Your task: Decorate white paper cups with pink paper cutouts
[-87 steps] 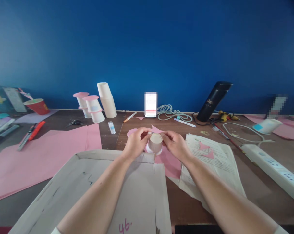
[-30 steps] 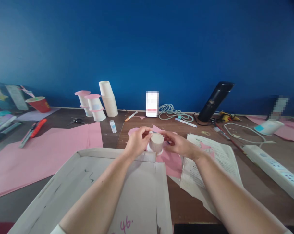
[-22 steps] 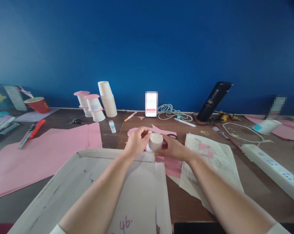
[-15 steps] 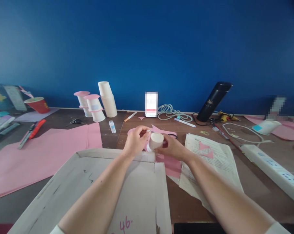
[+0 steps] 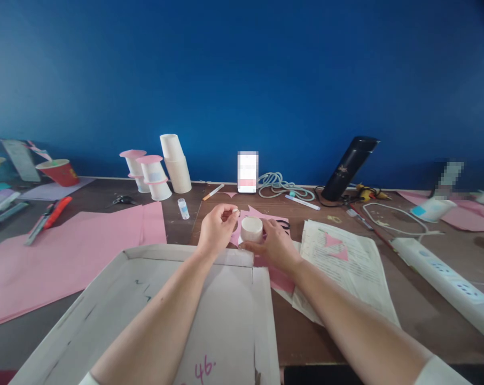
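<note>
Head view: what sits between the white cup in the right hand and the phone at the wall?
Just pink paper offcuts on the brown table separate the white cup from the phone, seen in the head view.

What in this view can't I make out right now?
Head view:
- Whatever the left hand pinches: too small to tell.
- The white cup: base hidden by the right hand gripping it.
- The phone: screen pixelated.
- The pink sheet: cut off by the left edge.
</note>
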Available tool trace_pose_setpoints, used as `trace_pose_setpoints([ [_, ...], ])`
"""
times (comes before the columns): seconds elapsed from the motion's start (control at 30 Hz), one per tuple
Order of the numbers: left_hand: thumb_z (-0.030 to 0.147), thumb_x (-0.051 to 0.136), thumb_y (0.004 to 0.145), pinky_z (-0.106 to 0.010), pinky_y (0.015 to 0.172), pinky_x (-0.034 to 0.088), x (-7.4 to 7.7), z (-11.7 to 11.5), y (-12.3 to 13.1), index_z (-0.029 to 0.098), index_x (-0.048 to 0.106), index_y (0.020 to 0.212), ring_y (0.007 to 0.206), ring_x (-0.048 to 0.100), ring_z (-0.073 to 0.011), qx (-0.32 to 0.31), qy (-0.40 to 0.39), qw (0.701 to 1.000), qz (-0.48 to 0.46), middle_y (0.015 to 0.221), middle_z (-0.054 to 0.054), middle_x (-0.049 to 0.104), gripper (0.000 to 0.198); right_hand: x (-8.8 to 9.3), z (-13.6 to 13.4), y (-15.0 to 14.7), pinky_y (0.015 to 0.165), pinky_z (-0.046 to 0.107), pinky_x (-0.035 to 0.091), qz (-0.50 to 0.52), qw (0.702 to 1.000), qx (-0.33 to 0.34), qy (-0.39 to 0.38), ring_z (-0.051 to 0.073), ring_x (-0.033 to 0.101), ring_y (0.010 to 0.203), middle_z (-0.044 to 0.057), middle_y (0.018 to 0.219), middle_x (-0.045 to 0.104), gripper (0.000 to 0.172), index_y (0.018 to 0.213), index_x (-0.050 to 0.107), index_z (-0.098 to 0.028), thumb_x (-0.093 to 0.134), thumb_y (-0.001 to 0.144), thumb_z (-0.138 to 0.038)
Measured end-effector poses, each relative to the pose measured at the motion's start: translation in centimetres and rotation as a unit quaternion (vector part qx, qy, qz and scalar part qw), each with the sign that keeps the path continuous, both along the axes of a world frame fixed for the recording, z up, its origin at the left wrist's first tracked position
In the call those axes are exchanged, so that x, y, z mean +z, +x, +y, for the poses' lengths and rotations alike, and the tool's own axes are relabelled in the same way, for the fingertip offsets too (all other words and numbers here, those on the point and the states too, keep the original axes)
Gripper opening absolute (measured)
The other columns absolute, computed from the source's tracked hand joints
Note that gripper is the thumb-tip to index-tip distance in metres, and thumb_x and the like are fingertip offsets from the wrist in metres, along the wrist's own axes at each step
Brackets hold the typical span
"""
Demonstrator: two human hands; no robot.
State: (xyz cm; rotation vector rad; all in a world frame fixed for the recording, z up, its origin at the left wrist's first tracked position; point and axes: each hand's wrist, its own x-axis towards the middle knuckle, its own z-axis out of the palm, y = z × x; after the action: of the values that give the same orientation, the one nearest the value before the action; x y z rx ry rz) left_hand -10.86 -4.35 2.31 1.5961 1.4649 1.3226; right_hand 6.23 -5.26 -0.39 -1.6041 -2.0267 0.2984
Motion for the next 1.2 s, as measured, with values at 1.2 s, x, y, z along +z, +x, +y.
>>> trace_pose_setpoints([
  [1.2, 0.034, 0.067, 0.078, -0.018, 0.055, 0.04, 1.7, -0.8, -0.7, 0.014, 0.068, 0.097, 0.063, 0.048, -0.0057, -0.25, -0.151, 0.876, -0.384, 0.08, -0.003, 0.058, 0.028, 4.0, -1.0, 2.0, 0.084, 0.033, 0.049, 0.372, 0.924, 0.083, -0.005, 0.018, 0.058, 0.1, 0.005, 0.114, 0.061, 0.037, 0.119, 0.056, -0.029, 0.054, 0.086, -0.044],
])
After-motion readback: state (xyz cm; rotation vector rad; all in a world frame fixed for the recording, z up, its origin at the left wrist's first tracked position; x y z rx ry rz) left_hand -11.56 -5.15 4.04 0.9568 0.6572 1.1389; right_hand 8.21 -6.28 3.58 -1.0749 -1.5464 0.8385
